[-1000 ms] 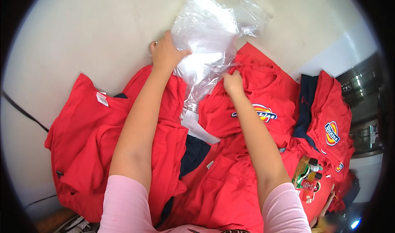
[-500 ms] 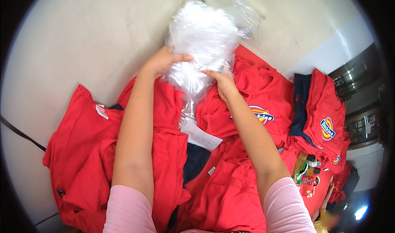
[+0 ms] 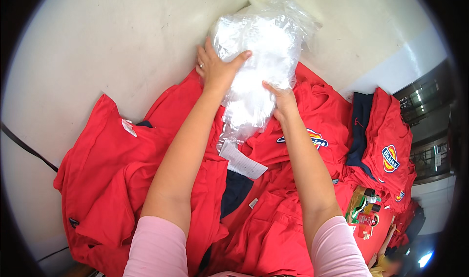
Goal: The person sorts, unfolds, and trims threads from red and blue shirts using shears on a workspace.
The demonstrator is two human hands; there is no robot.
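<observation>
One clear plastic bundle (image 3: 266,47) is occupying the frame's upper centre.
Left hand (image 3: 219,71) is clamping its left edge; right hand (image 3: 285,101) is clamping its lower-right edge; two forearms (image 3: 183,169) are extending upward from the lower frame.

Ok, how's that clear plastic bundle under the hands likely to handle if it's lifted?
The clear plastic bundle is probably floppy, since its edges crumple and its lower end narrows into loose folds. It may be slippery, as the film looks smooth and glossy. It could be light for its size if it's all thin film, though glare hides what's inside.
</observation>
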